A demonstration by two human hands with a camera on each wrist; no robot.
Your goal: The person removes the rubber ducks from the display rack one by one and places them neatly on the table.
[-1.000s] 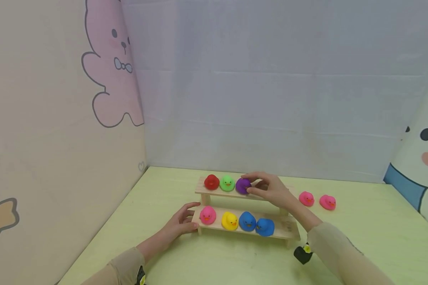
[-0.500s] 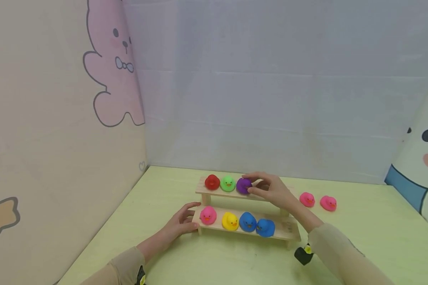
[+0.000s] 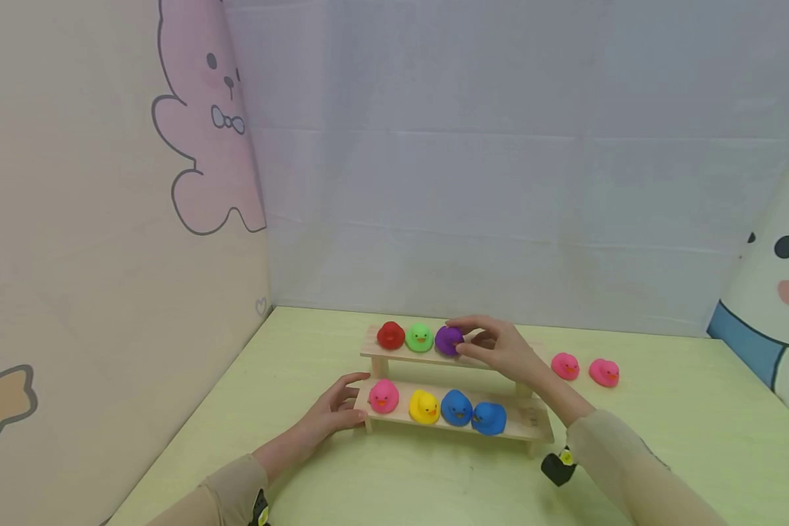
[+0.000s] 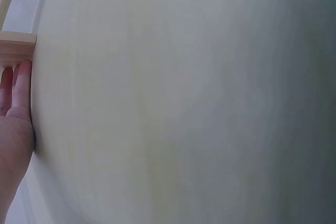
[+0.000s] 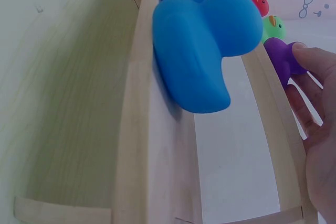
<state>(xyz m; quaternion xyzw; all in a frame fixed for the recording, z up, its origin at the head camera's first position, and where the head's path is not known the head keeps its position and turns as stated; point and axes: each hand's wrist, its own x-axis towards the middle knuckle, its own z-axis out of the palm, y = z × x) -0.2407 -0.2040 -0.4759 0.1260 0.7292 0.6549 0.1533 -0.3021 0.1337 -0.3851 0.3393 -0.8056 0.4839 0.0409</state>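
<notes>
My right hand (image 3: 500,351) pinches a purple rubber duck (image 3: 448,340) between thumb and fingers on the top step of a two-step wooden display rack (image 3: 519,422). Left of it on that step sit a green duck (image 3: 419,337) and a red duck (image 3: 391,335). At the lower step's left end my left hand (image 3: 325,416) grips the board, thumb at the front edge and fingers toward the back. That step bears a pink duck (image 3: 384,396), a yellow duck (image 3: 424,407) and two blue ducks, the outer blue duck (image 5: 189,51) large in the right wrist view.
Two more pink ducks, a nearer-in pink duck (image 3: 565,366) and an outer pink duck (image 3: 604,372), sit on the pale yellow-green table (image 3: 671,431) right of the rack. A pale cloth wall (image 3: 500,183) rises behind, and a printed side wall (image 3: 125,256) stands at left.
</notes>
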